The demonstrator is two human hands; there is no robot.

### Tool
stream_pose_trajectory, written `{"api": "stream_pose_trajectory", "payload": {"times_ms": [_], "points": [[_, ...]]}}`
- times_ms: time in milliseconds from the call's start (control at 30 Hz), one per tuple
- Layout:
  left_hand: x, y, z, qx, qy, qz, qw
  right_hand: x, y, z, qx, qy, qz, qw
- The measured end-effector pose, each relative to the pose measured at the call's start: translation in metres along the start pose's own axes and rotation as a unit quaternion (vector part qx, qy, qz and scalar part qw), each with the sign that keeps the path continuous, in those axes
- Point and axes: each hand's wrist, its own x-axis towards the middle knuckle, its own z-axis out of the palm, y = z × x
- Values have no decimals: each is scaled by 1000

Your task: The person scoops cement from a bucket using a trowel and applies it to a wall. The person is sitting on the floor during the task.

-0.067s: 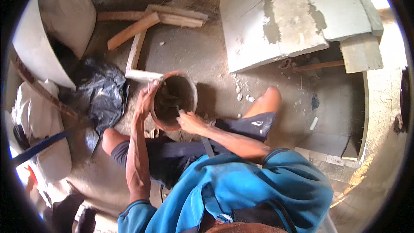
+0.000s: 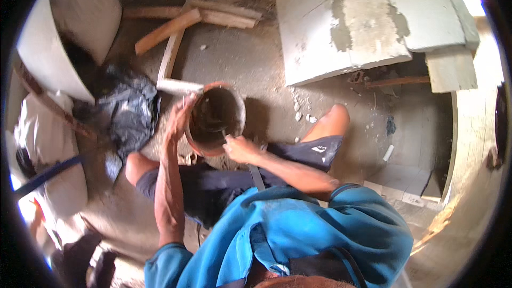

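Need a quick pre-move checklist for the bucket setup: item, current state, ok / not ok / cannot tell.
1. Left hand steadying the bucket: ok, it holds the rim on the left side.
2. Right hand on the tool: ok, fingers closed around it at the near right of the opening.
3. Tool's working end in view: cannot tell its shape, the bucket's interior is too dark.
4. Bucket contents evenly mixed: cannot tell, same reason.
5. Clearance from the white wooden strip: not ok, its end comes right up to the rim near the left fingers.
6. Black plastic sheet apart from the bucket: ok, off to the left.
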Motion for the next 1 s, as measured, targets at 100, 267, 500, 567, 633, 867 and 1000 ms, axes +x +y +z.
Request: {"api": "stream_pose_trajectory", "payload": {"times_ms": [100,267,500,567,633,867,1000], "points": [[7,-1,6,112,-33,-12,993,-10,27,-30,-172,-147,-74,971],[4,3,5,11,-39,-73,997,-1,-4,-65,22,100,37,994],[5,-6,4,-57,-11,-54,997,-13,7,-61,23,-83,45,995],[7,-3,5,-33,-20,-85,996,-10,-12,-69,61,-32,101,993],[4,-2,2,-13,-13,-95,995,5,-9,-46,77,36,104,991],[10,-8,21,106,-7,-48,993,-47,5,-91,-155,61,6,986],[8,-2,38,101,-15,-68,992,-17,28,-108,-388,177,-37,904]]}}
